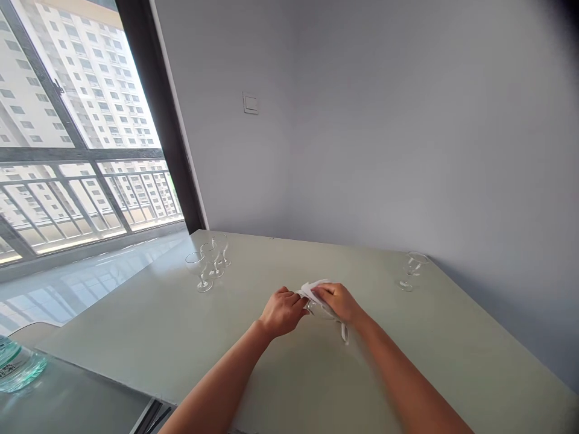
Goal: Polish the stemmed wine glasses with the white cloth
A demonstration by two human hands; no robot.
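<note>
Over the middle of the table, my left hand (pixel 284 312) is closed at the left side of a clear stemmed glass (pixel 322 311). The glass lies tilted on its side, its foot pointing down to the right. My right hand (pixel 340 301) is closed on a thin white cloth (pixel 312 290), pressing it against the upper side of the glass. Whether it is fabric or paper I cannot tell. Both hands hide part of the glass, and my left fingertips are partly hidden by the cloth.
Several clear stemmed glasses (pixel 199 272) stand upright at the table's back left. Another glass (pixel 411 270) stands at the back right, close to the wall. A greenish transparent bottle (pixel 20 364) is at lower left on a dark surface (pixel 85 398) beside the pale table (pixel 158 325).
</note>
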